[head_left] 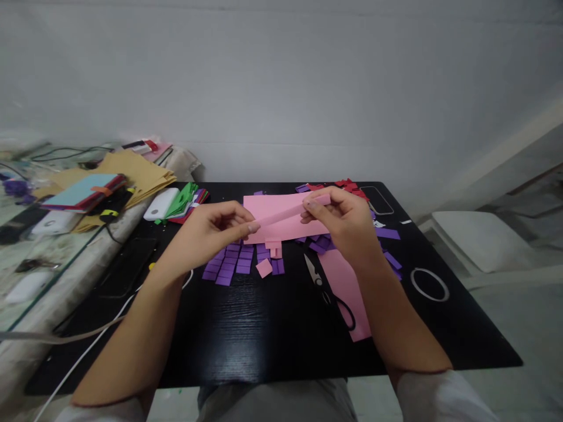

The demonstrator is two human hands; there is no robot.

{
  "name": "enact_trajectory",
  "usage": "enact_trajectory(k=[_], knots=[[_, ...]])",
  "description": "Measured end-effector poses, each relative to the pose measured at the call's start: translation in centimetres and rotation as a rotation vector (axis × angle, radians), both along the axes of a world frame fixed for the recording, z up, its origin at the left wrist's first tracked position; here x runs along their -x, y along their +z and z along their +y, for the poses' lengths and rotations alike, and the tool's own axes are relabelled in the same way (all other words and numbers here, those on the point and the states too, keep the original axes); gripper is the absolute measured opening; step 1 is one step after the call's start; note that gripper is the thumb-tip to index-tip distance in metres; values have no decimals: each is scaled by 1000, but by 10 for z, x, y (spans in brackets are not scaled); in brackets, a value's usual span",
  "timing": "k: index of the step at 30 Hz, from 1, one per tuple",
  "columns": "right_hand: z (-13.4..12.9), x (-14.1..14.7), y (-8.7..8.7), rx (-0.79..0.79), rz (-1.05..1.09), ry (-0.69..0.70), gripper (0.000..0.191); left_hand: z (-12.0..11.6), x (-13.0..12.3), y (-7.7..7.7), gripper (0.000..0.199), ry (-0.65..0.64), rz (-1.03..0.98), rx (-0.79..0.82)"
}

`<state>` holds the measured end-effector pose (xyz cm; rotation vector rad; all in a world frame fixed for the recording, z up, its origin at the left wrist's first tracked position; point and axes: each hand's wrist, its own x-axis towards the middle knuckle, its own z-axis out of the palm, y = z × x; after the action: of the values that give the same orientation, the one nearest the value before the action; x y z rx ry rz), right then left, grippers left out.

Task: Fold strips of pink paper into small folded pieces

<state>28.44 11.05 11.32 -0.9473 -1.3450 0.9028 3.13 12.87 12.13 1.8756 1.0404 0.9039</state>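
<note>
A narrow pink paper strip (284, 213) is stretched between my two hands above the black table. My left hand (222, 230) pinches its left end between thumb and fingers. Its right end is gripped by my right hand (341, 217), slightly higher, so the strip tilts. Behind and under it lies a larger pink paper sheet (268, 203). Small pink paper pieces (264, 268) and rows of purple paper pieces (226, 264) lie below the hands. Black-handled scissors (328, 290) rest, blades parted, partly on another pink sheet (347, 287) beside my right forearm.
On the black table (246, 334), a white ring (430, 285) lies right and red paper pieces (349, 186) lie at the back. Green paper pieces (182, 199) and a white device (160, 204) sit left. A white cable (94, 343) crosses the left edge. A pale stool (479, 237) stands right.
</note>
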Motion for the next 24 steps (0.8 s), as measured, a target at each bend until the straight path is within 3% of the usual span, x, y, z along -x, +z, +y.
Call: enact_trajectory(k=[6,11,13,16,24], knots=[[1,-7,4,10,20,-43,15,6,9,2,22,167,-97,-82],[1,-15,5,84,-136,121,20,16,12,-1,32,343,-497,-129],[-1,-14,5,124,-272,246,21,18,9,-3,35,336,-579,-107],[-4,-4,1,169,-361,424,23,15,2,-6,32,291,-515,-91],[-8,32,-16,168,-129,411,36,-1,-19,-10,25,157,-373,-1]])
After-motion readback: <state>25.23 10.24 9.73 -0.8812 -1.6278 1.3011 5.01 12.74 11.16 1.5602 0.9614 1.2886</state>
